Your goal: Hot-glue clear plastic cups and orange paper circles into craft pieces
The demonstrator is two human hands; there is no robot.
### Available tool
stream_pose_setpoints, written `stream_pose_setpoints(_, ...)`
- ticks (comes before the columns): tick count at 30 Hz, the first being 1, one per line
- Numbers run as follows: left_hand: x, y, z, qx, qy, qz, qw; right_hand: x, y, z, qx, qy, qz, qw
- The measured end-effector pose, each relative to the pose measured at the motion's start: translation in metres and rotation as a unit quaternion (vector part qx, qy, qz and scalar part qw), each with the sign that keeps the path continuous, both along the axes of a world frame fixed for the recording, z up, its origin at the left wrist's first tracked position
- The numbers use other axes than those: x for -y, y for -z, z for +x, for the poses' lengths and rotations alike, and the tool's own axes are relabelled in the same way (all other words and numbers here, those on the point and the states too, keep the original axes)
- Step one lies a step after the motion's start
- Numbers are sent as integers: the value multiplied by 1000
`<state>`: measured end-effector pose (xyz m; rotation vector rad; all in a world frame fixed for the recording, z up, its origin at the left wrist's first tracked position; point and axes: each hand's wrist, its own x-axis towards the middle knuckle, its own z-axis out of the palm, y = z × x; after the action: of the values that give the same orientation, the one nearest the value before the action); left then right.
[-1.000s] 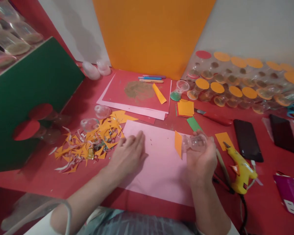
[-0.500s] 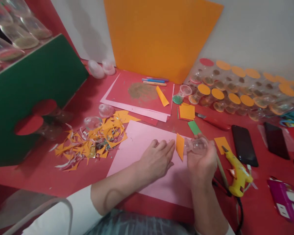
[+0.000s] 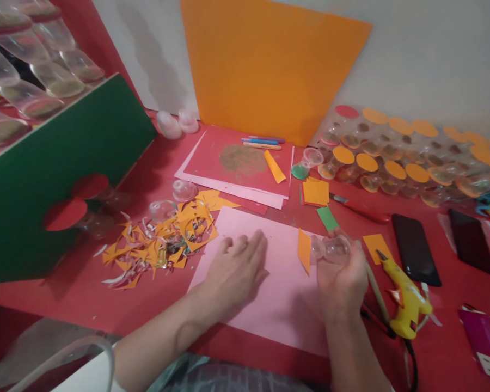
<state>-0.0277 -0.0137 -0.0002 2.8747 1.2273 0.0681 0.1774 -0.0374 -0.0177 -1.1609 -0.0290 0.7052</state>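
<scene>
My right hand (image 3: 341, 275) is closed round a small clear plastic cup (image 3: 334, 248) lying on its side, with an orange paper piece (image 3: 304, 250) stuck to its mouth. The cup is held just above the right edge of a pink paper sheet (image 3: 269, 299). My left hand (image 3: 237, 269) lies flat, fingers stretched out, on that sheet and holds nothing. A yellow glue gun (image 3: 404, 296) lies on the red table just right of my right hand.
Orange paper scraps (image 3: 163, 245) are heaped to the left, by two clear cups. A green board (image 3: 61, 163) leans at far left. Behind are red and pink sheets (image 3: 237, 163), pens, orange squares (image 3: 315, 191), capped cups (image 3: 392, 158), a red-handled knife (image 3: 361, 209) and two phones (image 3: 416, 247).
My left hand slid right toward the cup half a second ago and has since drawn back left on the pink sheet. The right hand kept its hold on the cup.
</scene>
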Motion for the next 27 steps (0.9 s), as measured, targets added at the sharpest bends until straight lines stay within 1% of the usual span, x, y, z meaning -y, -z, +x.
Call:
stream_pose_setpoints(2,3,4,19,14,71,-22,997,-1,1,0,4,3,-1,1000)
stream_pose_setpoints(4,2,8,27,12,88,-35,995,-1,1,0,14,1,0,1000)
stream_pose_setpoints(5,-1,9,25,6,82,-37,996,-1,1,0,20,-2,1,1000)
stream_pose_setpoints(7,-8,8,11,-14,33,-29,999,0,2,1,25,-3,-1,1000)
stream_pose_setpoints(10,-15,1,-15,-50,-84,0,995,1,1,2,23,-9,-9,1000)
stream_pose_setpoints(11,-14,-2,-20,-57,-104,5,993,1,1,3,22,-14,-9,1000)
stream_pose_setpoints(12,-12,-4,-22,-58,-111,9,992,1,1,3,22,-16,-9,1000)
stream_pose_setpoints(13,-7,-5,-22,-54,-107,10,993,1,1,3,21,-19,-9,1000)
stream_pose_setpoints(14,-2,-5,-19,-44,-85,9,995,1,1,4,22,-19,-9,1000)
stream_pose_setpoints(17,14,1,-11,-12,24,-15,1000,0,0,4,21,-13,-17,1000)
stream_pose_setpoints(18,17,3,-13,-10,32,-18,999,0,0,3,22,-14,-19,999)
stream_pose_setpoints(19,17,5,-17,-12,17,-16,1000,0,-1,3,24,-17,-20,999)
stream_pose_setpoints(21,13,8,-34,-29,-57,2,998,1,-1,3,25,-20,-20,999)
stream_pose_setpoints(23,6,8,-53,-54,-110,17,992,2,-2,3,28,-26,-16,999)
stream_pose_setpoints(25,2,6,-63,-60,-133,23,989,2,-2,3,32,-33,-14,999)
stream_pose_setpoints(27,1,4,-59,-48,-124,17,991,2,-1,3,33,-38,-13,999)
